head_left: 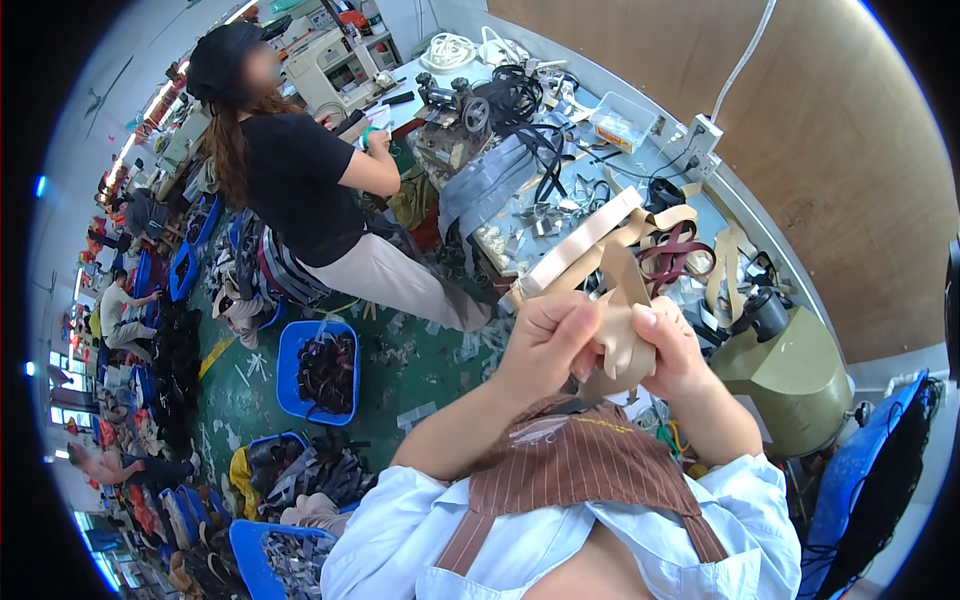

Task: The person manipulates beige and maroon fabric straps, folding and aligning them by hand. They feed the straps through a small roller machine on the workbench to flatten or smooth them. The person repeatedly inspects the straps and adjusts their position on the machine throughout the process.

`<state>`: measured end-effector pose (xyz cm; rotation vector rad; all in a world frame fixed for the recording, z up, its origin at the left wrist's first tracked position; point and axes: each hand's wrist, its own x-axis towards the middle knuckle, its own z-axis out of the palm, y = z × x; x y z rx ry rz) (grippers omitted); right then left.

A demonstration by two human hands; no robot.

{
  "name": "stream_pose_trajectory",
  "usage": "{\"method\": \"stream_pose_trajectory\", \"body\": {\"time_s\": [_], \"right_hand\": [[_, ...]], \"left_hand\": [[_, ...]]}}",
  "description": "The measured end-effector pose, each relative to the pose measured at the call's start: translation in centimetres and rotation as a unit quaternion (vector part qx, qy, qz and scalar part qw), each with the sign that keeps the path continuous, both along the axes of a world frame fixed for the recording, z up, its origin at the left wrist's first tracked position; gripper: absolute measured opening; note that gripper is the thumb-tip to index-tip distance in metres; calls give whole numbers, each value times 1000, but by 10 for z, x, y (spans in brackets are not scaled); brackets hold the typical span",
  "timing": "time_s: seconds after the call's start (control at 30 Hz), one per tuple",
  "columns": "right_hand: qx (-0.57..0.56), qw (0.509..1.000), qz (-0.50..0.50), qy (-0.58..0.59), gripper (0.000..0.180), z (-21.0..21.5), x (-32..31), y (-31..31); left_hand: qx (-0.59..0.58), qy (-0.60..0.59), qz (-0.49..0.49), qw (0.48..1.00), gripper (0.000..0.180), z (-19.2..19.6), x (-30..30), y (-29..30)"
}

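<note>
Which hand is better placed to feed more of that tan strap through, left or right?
Left, probably. The left hand grips the tan strap where its long free end runs up toward the workbench; the right hand pinches the folded lower part.

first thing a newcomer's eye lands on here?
Centre frame: the left hand and right hand gripping a tan strap. Behind them a cluttered workbench; on the left a person in a black top beside blue bins.

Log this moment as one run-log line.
left hand: grips beige strap bundle | right hand: grips same bundle | bundle: held up in front of cluttered workbench | nearby: blue bin on floor
</note>
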<state>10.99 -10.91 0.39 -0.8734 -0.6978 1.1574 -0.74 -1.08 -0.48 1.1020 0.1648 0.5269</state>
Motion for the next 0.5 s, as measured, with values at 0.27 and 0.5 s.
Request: {"method": "stream_pose_trajectory", "body": {"time_s": [0.27, 0.5], "right_hand": [[-14, 994, 94, -48, 39, 12, 27, 3], [122, 923, 135, -340, 33, 20, 20, 5]], "left_hand": [[216, 47, -23, 975, 23, 9, -6, 6], [103, 32, 0, 994, 27, 20, -10, 3]]}}
